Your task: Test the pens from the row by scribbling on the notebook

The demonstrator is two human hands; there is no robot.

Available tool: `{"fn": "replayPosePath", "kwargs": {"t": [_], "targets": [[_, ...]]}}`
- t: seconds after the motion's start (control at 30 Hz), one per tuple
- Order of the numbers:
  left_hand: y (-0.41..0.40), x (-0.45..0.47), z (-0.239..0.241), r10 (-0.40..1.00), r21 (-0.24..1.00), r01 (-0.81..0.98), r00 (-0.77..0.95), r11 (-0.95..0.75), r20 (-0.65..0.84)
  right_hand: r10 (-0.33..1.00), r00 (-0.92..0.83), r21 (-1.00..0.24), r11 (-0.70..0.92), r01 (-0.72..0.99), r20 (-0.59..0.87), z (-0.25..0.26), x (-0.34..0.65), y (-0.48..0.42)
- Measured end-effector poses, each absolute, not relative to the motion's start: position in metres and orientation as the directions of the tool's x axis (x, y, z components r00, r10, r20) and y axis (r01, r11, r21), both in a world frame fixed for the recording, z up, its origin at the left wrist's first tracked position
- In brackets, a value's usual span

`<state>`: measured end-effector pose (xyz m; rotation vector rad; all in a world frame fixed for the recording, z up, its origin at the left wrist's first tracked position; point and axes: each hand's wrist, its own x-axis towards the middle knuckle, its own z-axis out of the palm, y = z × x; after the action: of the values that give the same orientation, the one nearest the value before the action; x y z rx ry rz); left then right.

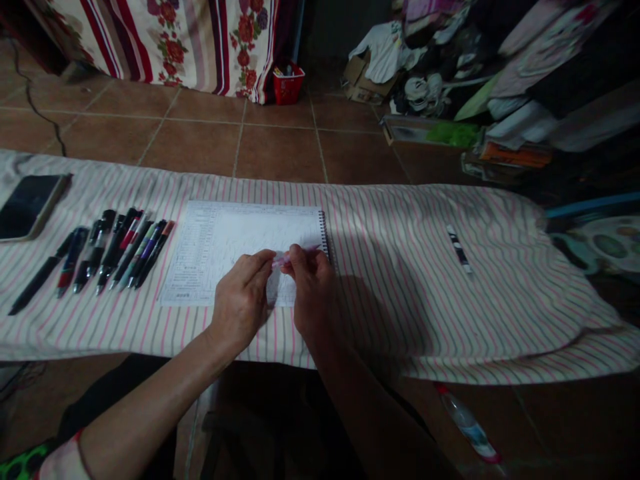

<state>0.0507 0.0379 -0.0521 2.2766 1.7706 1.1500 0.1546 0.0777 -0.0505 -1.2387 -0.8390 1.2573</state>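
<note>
Both my hands meet above a spiral-bound notebook (pixel 250 227) that lies open on the striped cloth. Between them is a slim pink, partly see-through pen (pixel 281 259). My left hand (pixel 241 297) pinches one end of it with thumb and fingers. The other end is in the closed fingers of my right hand (pixel 314 287), and a pointed tip sticks out past them. The fingers hide part of the pen. Printed text and a table fill the page's left side. To the left of the notebook several pens (pixel 125 243) lie side by side.
A phone (pixel 30 205) lies at the far left of the cloth (pixel 390 220). A short black-and-white pen-like item (pixel 459 249) rests on the right. A plastic bottle (pixel 467 423) is on the floor below. Beyond stand a red basket (pixel 289 87) and piled clothes (pixel 383 50).
</note>
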Motion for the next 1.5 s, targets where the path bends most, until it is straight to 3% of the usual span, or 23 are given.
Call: {"fn": "replayPosePath", "kwargs": {"t": [0.2, 0.33, 0.4, 0.57, 0.7, 0.8, 0.93, 1.03, 1.17, 1.27, 1.33, 1.4, 1.5], "targets": [[0.042, 0.055, -0.050, 0.868, 0.449, 0.837, 0.062, -0.314, 0.493, 0.962, 0.178, -0.938, -0.142, -0.317, -0.206, -0.053, 0.159, 0.081], [0.045, 0.050, -0.037, 0.942, 0.461, 0.857, 0.077, -0.231, 0.328, 0.968, 0.133, -0.928, -0.157, -0.339, -0.212, -0.055, 0.159, 0.082], [0.045, 0.047, -0.033, 0.973, 0.552, 0.820, 0.022, -0.150, 0.231, 0.965, 0.130, -0.917, -0.166, -0.362, -0.227, -0.054, 0.158, 0.082], [0.047, 0.038, -0.027, 0.995, 0.783, 0.616, -0.099, 0.087, -0.033, 0.967, 0.123, -0.914, -0.162, -0.372, -0.222, -0.056, 0.155, 0.085], [0.048, 0.032, -0.024, 0.962, 0.919, 0.311, 0.045, 0.242, -0.268, 0.968, 0.126, -0.927, -0.164, -0.336, -0.217, -0.060, 0.155, 0.085], [0.048, 0.032, -0.025, 0.935, 0.936, 0.135, 0.101, 0.325, -0.339, 0.969, 0.110, -0.937, -0.181, -0.300, -0.222, -0.061, 0.154, 0.084], [0.045, 0.033, -0.029, 0.950, 0.942, 0.151, 0.037, 0.300, -0.309, 0.971, 0.092, -0.940, -0.186, -0.285, -0.220, -0.060, 0.153, 0.083], [0.042, 0.036, -0.033, 0.993, 0.913, 0.390, -0.025, 0.119, -0.119, 0.973, 0.114, -0.948, -0.165, -0.274, -0.202, -0.058, 0.152, 0.082], [0.039, 0.042, -0.040, 0.941, 0.602, 0.771, -0.008, -0.211, 0.340, 0.965, 0.136, -0.927, -0.168, -0.334, -0.224, -0.053, 0.152, 0.081], [0.041, 0.047, -0.047, 0.850, 0.373, 0.875, 0.077, -0.308, 0.521, 0.959, 0.143, -0.898, -0.169, -0.407, -0.245, -0.049, 0.153, 0.081], [0.043, 0.050, -0.050, 0.819, 0.322, 0.883, 0.111, -0.341, 0.564, 0.955, 0.146, -0.879, -0.169, -0.446, -0.258, -0.047, 0.155, 0.081], [0.044, 0.051, -0.051, 0.833, 0.346, 0.873, 0.112, -0.343, 0.541, 0.952, 0.144, -0.863, -0.172, -0.474, -0.268, -0.048, 0.158, 0.082], [0.045, 0.048, -0.047, 0.925, 0.542, 0.799, 0.047, -0.261, 0.376, 0.959, 0.129, -0.859, -0.160, -0.486, -0.251, -0.050, 0.162, 0.085]]}}
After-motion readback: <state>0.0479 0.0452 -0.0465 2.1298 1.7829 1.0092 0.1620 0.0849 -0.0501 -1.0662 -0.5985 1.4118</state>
